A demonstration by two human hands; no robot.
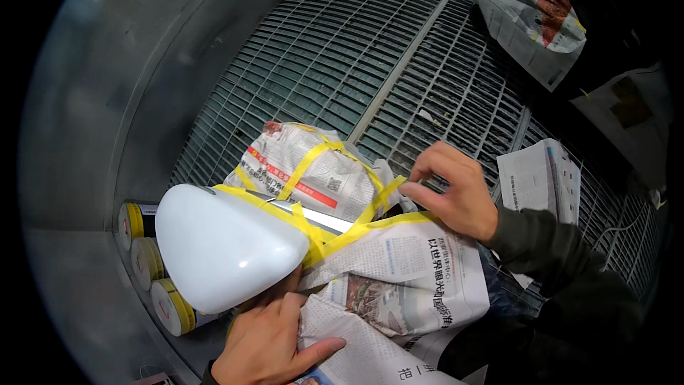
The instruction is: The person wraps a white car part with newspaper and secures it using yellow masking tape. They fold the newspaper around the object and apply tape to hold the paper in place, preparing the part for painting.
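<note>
A glossy white rounded cover, which looks like a car side mirror housing [228, 249], sits left of centre. Strips of yellow masking tape [308, 167] run along its edge and over the crumpled newspaper [345, 182] wrapped behind it. A dark and silver strip shows between cover and paper. More newspaper [410, 264] is taped on toward me. My left hand [274, 335] reaches under the near side of the housing, thumb on the paper; its fingertips are partly hidden. My right hand [452, 189] is closed, thumb and forefinger pinching at the end of a tape strip.
Three cylinders with yellow bands [173, 306] lie along the grey wall [78, 150] at left. Slatted metal grating [313, 50] forms the floor. A folded newspaper [527, 178] lies at right; a newspaper-covered thing [527, 14] is at the upper right.
</note>
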